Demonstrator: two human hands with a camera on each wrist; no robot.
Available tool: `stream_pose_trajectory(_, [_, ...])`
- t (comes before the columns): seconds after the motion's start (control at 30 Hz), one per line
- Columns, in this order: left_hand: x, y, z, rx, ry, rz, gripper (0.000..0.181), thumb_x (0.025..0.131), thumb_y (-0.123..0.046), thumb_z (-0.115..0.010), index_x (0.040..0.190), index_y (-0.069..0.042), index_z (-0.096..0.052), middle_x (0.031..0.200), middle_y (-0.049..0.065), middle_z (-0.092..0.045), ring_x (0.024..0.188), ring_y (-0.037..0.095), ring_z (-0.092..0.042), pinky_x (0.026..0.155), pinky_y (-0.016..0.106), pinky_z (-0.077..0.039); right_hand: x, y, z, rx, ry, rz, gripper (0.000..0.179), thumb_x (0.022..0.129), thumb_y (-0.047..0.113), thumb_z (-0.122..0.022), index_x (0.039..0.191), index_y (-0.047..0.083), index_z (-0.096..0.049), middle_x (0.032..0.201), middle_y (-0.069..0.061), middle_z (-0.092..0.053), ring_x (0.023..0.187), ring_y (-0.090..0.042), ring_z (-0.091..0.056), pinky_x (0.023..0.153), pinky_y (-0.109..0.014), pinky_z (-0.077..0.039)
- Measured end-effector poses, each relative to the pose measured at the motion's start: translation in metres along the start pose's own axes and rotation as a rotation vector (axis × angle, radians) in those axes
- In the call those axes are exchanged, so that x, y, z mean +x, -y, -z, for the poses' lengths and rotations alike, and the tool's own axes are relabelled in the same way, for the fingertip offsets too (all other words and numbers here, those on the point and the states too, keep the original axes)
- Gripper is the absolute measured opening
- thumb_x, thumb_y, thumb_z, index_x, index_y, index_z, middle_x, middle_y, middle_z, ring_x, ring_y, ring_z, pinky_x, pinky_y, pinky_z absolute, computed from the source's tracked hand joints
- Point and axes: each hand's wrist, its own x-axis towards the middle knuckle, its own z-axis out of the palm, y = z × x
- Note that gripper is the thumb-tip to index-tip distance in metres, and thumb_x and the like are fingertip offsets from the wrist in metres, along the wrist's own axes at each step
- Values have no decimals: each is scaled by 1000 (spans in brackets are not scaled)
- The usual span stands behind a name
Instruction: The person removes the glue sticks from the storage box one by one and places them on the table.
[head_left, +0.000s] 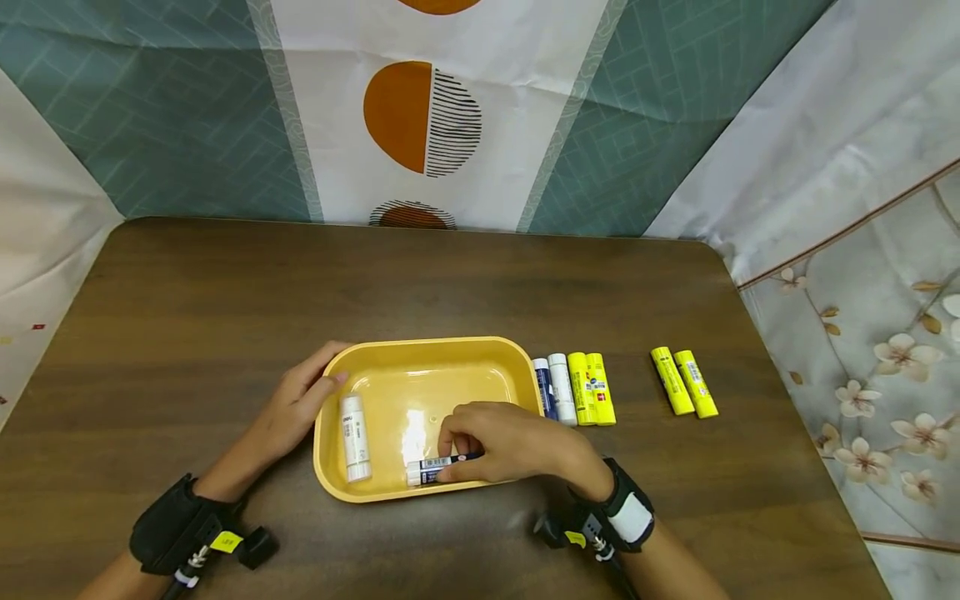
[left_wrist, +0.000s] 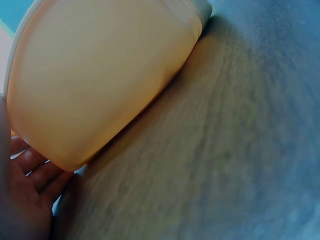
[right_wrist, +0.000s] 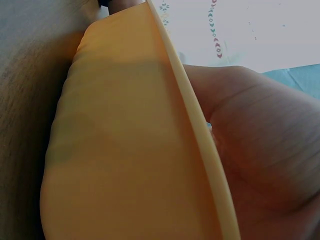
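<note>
A yellow plastic tray (head_left: 420,367) sits near the front of the table. My left hand (head_left: 298,407) grips its left end, thumb over the rim and fingers along the outer wall, as the left wrist view also shows. Inside the tray, my right hand (head_left: 513,442) pinches a blue glue stick with a white cap (head_left: 426,472), low by the front wall. A white glue stick (head_left: 356,437) lies lengthwise at the tray's left side. In the right wrist view the tray wall (right_wrist: 120,125) hides my right fingers and what they hold.
Right beside the tray lie a blue glue stick (head_left: 546,388), a white one (head_left: 562,389) and two yellow ones (head_left: 590,388) in a row. Farther right, two more yellow glue sticks (head_left: 684,382) lie side by side on the wooden table (head_left: 600,287). Patterned cloth hangs behind.
</note>
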Motion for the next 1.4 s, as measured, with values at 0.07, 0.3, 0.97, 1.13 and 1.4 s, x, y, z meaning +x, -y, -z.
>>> stream_pose_trajectory(0.07, [0,0,0,12,-12,-3,32,106,-4,-45,136,-7,-57,114,12,-64,86,16,-65,72,25,-56,0,0,0,-2,-2,-8,20,92,38,-75,98,21,-66,87,3,-58,81,-10,-53,71,-22,-44])
stream_pose_trajectory(0.3, [-2,0,-1,29,-4,8,32,106,-4,-44,136,-6,-56,114,12,-63,88,16,-64,73,25,-55,0,-1,1,29,32,-24,21,92,38,-75,95,22,-63,85,6,-58,79,-8,-54,70,-21,-45])
stream_pose_trajectory(0.97, [-2,-2,-2,-4,2,4,29,106,-4,-46,130,-7,-60,109,11,-65,88,16,-64,73,26,-55,-7,1,3,105,124,-30,12,94,29,-75,96,22,-65,78,11,-58,70,-2,-53,65,-20,-46])
stream_pose_trajectory(1.13, [-1,-2,-2,11,-14,10,28,106,-5,-46,130,-8,-61,108,10,-65,85,16,-65,71,26,-55,-10,3,7,139,72,-35,12,95,31,-73,96,23,-64,77,9,-59,68,-5,-54,62,-22,-47])
stream_pose_trajectory(1.4, [-1,0,-2,8,-15,19,28,106,-4,-46,129,-9,-61,108,9,-65,85,17,-65,71,26,-56,-18,3,18,135,-39,-29,12,95,30,-73,97,22,-64,78,8,-59,70,-7,-54,64,-22,-45])
